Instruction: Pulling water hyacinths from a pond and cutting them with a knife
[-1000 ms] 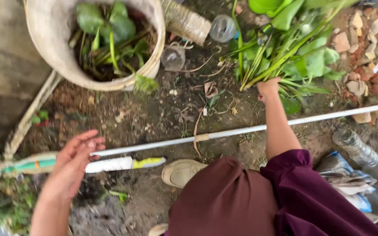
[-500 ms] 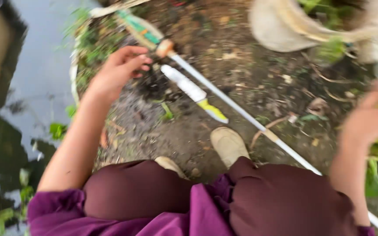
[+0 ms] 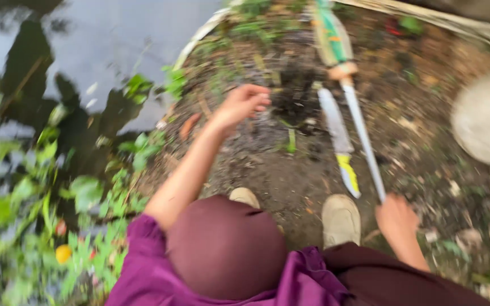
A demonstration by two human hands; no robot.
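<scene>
The right hand (image 3: 397, 218) grips the near end of the white pole (image 3: 363, 136), which runs straight away from it, while the left hand (image 3: 244, 103) hovers loosely open and empty over the dirt.

Bare muddy ground (image 3: 290, 170) fills the frame's centre; a white pole (image 3: 363, 136) and a white-and-yellow tool (image 3: 338, 141) lie on it.

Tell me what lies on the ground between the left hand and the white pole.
In the head view, between the left hand and the white pole lie dark soil, a small green shoot and a knife with a yellow handle.
</scene>
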